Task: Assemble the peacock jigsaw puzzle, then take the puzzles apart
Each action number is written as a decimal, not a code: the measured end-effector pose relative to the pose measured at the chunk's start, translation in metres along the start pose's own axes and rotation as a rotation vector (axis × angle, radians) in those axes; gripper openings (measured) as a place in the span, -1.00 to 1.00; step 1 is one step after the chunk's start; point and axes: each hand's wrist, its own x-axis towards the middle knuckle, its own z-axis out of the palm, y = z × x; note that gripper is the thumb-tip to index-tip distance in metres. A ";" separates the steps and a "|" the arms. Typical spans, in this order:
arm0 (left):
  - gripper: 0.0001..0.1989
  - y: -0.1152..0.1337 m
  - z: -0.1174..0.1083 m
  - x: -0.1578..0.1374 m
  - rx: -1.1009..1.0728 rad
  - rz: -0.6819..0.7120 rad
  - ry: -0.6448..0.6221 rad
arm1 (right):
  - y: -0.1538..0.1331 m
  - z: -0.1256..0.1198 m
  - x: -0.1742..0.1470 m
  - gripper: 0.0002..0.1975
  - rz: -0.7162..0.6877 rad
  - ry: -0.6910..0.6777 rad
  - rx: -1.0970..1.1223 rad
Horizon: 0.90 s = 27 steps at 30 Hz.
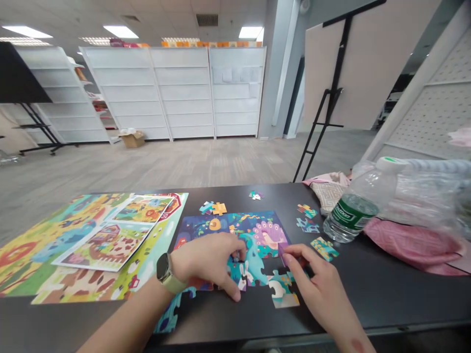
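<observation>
Green bottle label (349, 214) reading "estbon"
My right hand (319, 280) is pinching a purple piece (282, 252) at the puzzle's (253, 250) right edge, long axis running away from me; my left hand (210, 260) is arching over, thumb spread.

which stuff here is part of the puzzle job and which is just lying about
Part of the job:
- partly joined puzzle, left hand over it
- purple piece in the right hand
- loose pieces around it

Just lying about:
- plastic bottle
- pink cloth
- cardboard box
- illustrated sheets, probably
</observation>
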 end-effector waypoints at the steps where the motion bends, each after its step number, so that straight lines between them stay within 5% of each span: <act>1: -0.45 0.001 0.001 -0.001 0.023 0.010 -0.006 | 0.000 0.000 0.000 -0.73 -0.001 -0.005 0.004; 11: -0.43 0.008 0.001 -0.001 0.164 -0.057 0.031 | 0.001 0.001 -0.001 -0.74 -0.019 -0.016 0.015; 27: -0.47 0.011 -0.004 -0.006 0.090 -0.121 0.013 | 0.001 0.002 0.000 -0.74 -0.040 -0.031 -0.003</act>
